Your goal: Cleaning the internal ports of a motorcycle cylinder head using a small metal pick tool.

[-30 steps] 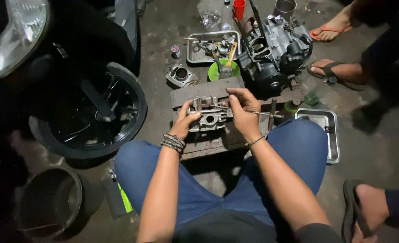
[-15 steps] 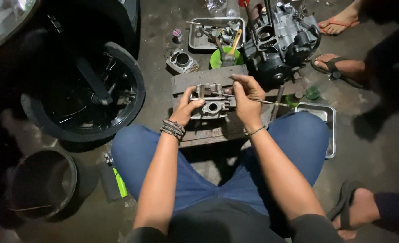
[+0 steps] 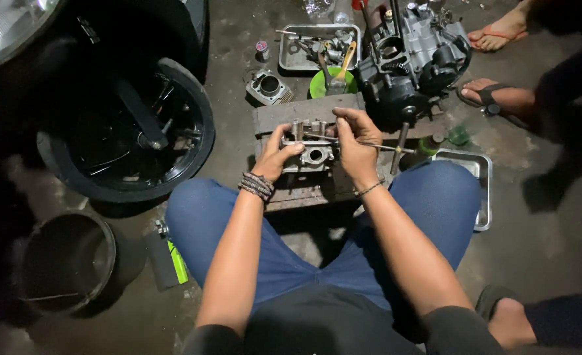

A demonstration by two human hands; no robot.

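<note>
Nearest me are my knees in blue jeans, either side of a low wooden block [image 3: 284,118] set on the concrete floor. On the near half of that block sits a small metal cylinder head [image 3: 311,152]. My left hand [image 3: 279,154] is wrapped around its left end, thumb over the top, fingers closed on the casting, beaded bands at the wrist. My right hand [image 3: 355,146] is pinched shut on a thin metal rod [image 3: 376,145] that lies across the top of the head and runs out past the block's right edge.

Beside my right knee lies an empty steel tray [image 3: 480,172]. To my left stand a dark bucket [image 3: 67,260] and, further on, a black wheel and tyre [image 3: 133,131].

Beyond the block's far edge are a green bowl [image 3: 322,83] with a brush in it, a loose cylinder barrel [image 3: 268,85], a tray of small parts [image 3: 304,47], and a motorcycle engine [image 3: 412,56]. Other people's sandalled feet show at the right.
</note>
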